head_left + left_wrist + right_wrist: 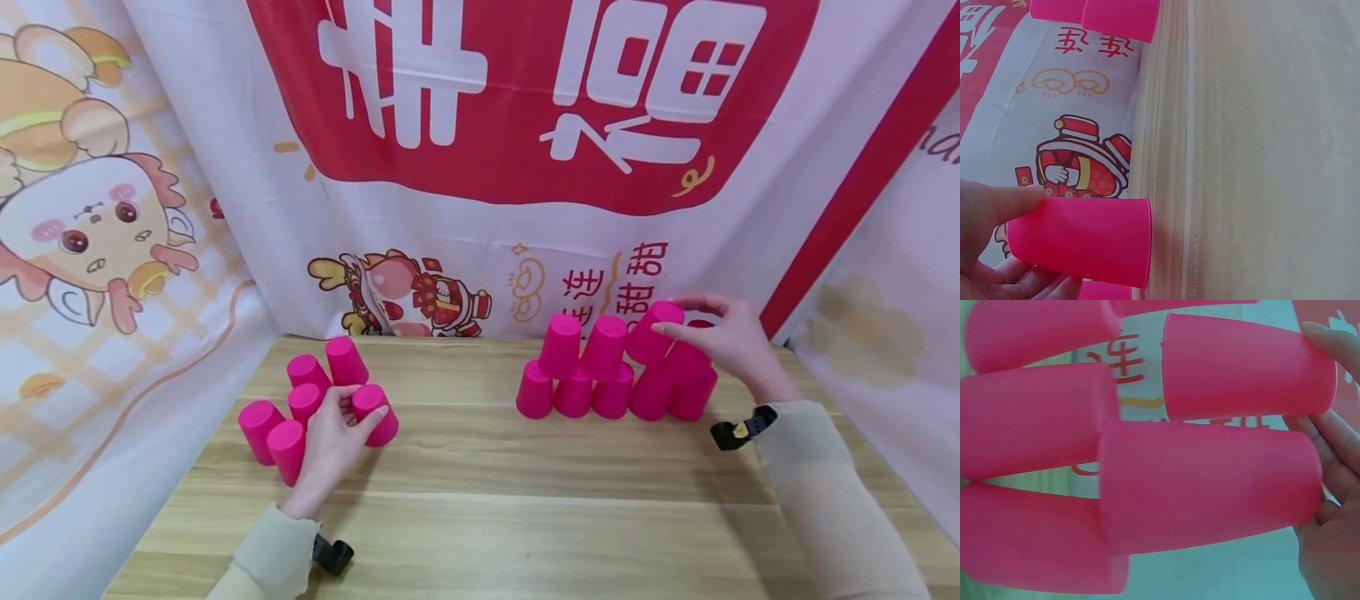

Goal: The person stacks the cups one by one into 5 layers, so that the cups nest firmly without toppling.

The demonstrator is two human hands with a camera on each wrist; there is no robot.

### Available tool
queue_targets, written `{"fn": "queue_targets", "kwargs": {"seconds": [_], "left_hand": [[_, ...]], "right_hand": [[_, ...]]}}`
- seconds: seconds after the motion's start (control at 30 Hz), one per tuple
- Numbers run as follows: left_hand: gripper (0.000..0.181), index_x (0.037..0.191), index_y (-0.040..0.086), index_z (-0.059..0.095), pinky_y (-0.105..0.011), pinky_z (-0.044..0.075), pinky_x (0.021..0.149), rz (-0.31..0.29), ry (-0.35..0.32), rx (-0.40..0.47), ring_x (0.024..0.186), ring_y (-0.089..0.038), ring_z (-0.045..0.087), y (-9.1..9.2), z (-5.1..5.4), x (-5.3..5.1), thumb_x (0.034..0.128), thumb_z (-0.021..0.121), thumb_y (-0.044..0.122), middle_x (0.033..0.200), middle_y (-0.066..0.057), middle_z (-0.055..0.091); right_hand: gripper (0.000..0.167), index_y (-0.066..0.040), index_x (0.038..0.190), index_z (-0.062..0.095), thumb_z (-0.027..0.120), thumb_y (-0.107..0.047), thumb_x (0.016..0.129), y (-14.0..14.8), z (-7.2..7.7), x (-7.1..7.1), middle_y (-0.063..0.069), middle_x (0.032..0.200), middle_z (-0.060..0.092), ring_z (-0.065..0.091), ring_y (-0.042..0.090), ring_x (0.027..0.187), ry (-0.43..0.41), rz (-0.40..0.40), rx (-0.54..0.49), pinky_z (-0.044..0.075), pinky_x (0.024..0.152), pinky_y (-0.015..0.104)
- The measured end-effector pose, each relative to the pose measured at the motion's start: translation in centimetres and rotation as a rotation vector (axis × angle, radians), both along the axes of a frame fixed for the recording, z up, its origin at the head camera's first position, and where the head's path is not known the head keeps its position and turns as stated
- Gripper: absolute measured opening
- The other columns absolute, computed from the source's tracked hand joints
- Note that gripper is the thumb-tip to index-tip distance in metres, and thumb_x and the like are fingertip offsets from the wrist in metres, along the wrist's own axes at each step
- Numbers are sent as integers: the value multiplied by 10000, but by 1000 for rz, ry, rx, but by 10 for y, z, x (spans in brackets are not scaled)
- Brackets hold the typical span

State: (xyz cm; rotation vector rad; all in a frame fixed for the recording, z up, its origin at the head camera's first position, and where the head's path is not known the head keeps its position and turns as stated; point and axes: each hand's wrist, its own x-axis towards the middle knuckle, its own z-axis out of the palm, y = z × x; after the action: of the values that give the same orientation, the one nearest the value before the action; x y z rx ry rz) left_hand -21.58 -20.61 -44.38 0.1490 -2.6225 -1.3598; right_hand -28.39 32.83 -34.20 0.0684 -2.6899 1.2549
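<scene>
Upside-down pink cups stand on the table in two groups. My left hand (327,442) pinches a cup (375,415) between thumb and fingers, at the right edge of the left group; the left wrist view shows this cup (1082,240) from the side. Whether it touches the table I cannot tell. On the right, a bottom row (573,394) of several cups bears an upper row (560,346). There my right hand (738,342) grips a slightly tilted cup (655,332). In the right wrist view this cup (1247,369) hangs just above the lower row, beside an upper-row cup (1210,487).
Several single cups (258,429) stand left of and behind my left hand. The wooden table (480,517) ends at a printed cloth (480,250) behind both groups, with more cloth at the left and right sides.
</scene>
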Motion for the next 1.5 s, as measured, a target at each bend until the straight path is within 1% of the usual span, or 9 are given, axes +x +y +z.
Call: {"fn": "queue_targets", "kwargs": {"seconds": [0.2, 0.47, 0.57, 0.63, 0.73, 0.93, 1.13, 1.27, 1.5], "left_hand": [[600, 1377, -12, 448, -514, 505, 1002, -2, 18, 4, 1186, -390, 586, 0, 1, -2, 943, 762, 260, 1339, -240, 573], [616, 1384, -29, 443, -516, 494, 1015, -5, 16, 30, 1198, -401, 575, -1, 3, -1, 945, 761, 265, 1338, -253, 562], [614, 1387, -16, 452, -495, 497, 1019, 0, 27, 57, 1199, -388, 580, 0, 5, -3, 940, 768, 263, 1329, -237, 569], [608, 1385, 0, 466, -484, 496, 1021, 4, 58, 80, 1203, -373, 582, 2, 9, -4, 933, 777, 261, 1324, -217, 575], [608, 1380, 34, 491, -467, 498, 1022, -5, 131, 101, 1206, -340, 588, 9, 22, -6, 918, 794, 288, 1326, -171, 590], [594, 1371, 95, 549, -444, 493, 1034, -72, 282, 170, 1190, -254, 608, 38, 61, -7, 895, 812, 335, 1299, -77, 633], [601, 1391, 173, 591, -398, 508, 1016, -156, 349, 247, 1158, -171, 618, 73, 91, -8, 876, 820, 381, 1273, 23, 653], [573, 1387, 201, 605, -387, 504, 1019, -232, 383, 308, 1154, -156, 618, 94, 104, -13, 878, 826, 345, 1270, 41, 655], [550, 1354, 175, 614, -367, 517, 996, -340, 455, 401, 1148, -140, 629, 127, 116, -32, 867, 845, 285, 1262, 25, 676]], "right_hand": [[773, -145, 1364, 626, 792, -632, 787, -1, -7, 1, 131, 1305, 597, 505, 312, 1119, -26, 14, 46, 577, 734, 374], [838, -155, 1390, 612, 785, -676, 757, -4, -10, -2, 146, 1368, 554, 477, 357, 1220, -50, 19, 77, 569, 831, 462], [844, -154, 1393, 611, 784, -679, 756, -4, -10, -3, 146, 1368, 556, 476, 359, 1223, -52, 22, 80, 564, 846, 488], [848, -150, 1394, 611, 783, -682, 755, -4, -10, -3, 146, 1373, 555, 468, 360, 1232, -54, 24, 84, 553, 865, 512], [856, -147, 1392, 611, 782, -688, 751, -3, -11, -2, 147, 1379, 553, 453, 365, 1245, -59, 25, 90, 532, 894, 551], [869, -151, 1398, 609, 790, -689, 739, -2, -12, -1, 149, 1382, 548, 446, 368, 1250, -69, 21, 93, 534, 886, 555], [884, -149, 1407, 602, 794, -690, 735, -2, -12, -1, 155, 1385, 539, 446, 371, 1240, -86, 18, 98, 546, 859, 516], [889, -143, 1410, 599, 801, -684, 733, -2, -12, -1, 158, 1381, 540, 452, 369, 1227, -90, 20, 101, 559, 829, 476], [896, -138, 1412, 595, 808, -676, 728, -2, -11, -1, 164, 1379, 548, 459, 370, 1222, -88, 30, 97, 568, 823, 470]]}}
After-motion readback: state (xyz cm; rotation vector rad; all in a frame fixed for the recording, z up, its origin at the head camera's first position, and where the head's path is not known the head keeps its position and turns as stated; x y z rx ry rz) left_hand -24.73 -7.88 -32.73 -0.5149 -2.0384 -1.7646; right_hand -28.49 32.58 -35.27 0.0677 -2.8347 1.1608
